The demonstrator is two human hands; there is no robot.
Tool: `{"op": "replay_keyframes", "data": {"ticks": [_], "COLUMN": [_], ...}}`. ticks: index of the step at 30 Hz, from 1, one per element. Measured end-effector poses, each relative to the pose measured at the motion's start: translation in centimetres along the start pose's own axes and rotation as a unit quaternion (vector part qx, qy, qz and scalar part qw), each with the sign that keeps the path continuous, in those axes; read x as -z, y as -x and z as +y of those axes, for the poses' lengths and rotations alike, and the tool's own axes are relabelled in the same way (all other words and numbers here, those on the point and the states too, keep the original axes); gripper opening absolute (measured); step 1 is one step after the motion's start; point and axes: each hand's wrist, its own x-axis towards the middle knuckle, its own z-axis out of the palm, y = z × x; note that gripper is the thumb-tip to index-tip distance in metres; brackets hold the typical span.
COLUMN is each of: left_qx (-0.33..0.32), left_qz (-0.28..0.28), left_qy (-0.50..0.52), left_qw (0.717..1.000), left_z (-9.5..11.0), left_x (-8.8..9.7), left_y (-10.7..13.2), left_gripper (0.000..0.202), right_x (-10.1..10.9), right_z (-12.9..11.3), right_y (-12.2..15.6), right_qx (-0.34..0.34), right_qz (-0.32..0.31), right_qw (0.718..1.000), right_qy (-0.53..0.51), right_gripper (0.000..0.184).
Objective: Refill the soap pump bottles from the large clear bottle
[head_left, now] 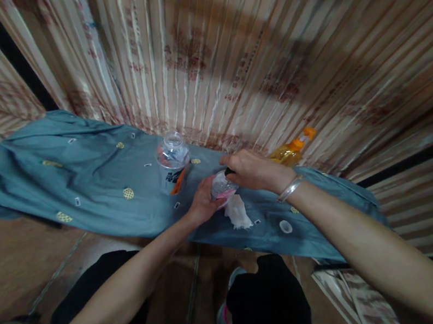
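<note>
My left hand (pixel 204 203) is closed around the side of a small clear container (pixel 224 186) with pink on its lower part. Above it, my right hand (pixel 246 168) grips a black-ended object (pixel 229 172) at the container's top; most of that object is hidden by the fingers, so its kind does not show. A crumpled white tissue (pixel 238 212) lies against the container on the near right. Farther right, a small round whitish cap (pixel 285 227) rests on the cloth.
A blue-grey patterned cloth (pixel 102 198) covers the low bench. To the left stands a clear-topped plastic bottle (pixel 171 165) with an orange and black label. An orange pump bottle (pixel 287 154) is behind my right forearm. A striped curtain (pixel 214 73) hangs along the back.
</note>
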Motion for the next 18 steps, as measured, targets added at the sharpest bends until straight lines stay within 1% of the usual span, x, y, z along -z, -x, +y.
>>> {"op": "replay_keyframes", "data": {"ticks": [2,5,7,11,18], "left_qx": [0.003,0.004,0.004,0.008,0.012], "left_qz": [-0.002,-0.007,-0.01,-0.011,-0.01], "left_qy": [-0.003,-0.007,-0.008,-0.009,-0.008], "left_qw": [1.0,1.0,1.0,1.0,1.0], "left_z": [0.06,0.12,0.16,0.32,0.34], "left_x": [0.08,0.24,0.32,0.35,0.29], "left_y": [0.0,-0.03,-0.04,0.01,0.11], "left_gripper": [0.044,0.044,0.044,0.044,0.043], "right_x": [-0.09,-0.17,-0.2,-0.36,-0.99], "right_z": [-0.11,-0.23,-0.18,0.01,-0.15], "right_y": [-0.01,0.04,0.09,0.18,0.02], "right_qx": [-0.006,-0.002,0.007,0.012,-0.004], "right_qz": [0.008,0.032,0.029,0.009,0.036], "right_qw": [1.0,0.999,0.999,1.0,0.999], "right_qy": [0.017,0.023,0.016,0.024,0.018], "right_gripper": [0.023,0.027,0.029,0.025,0.027]}}
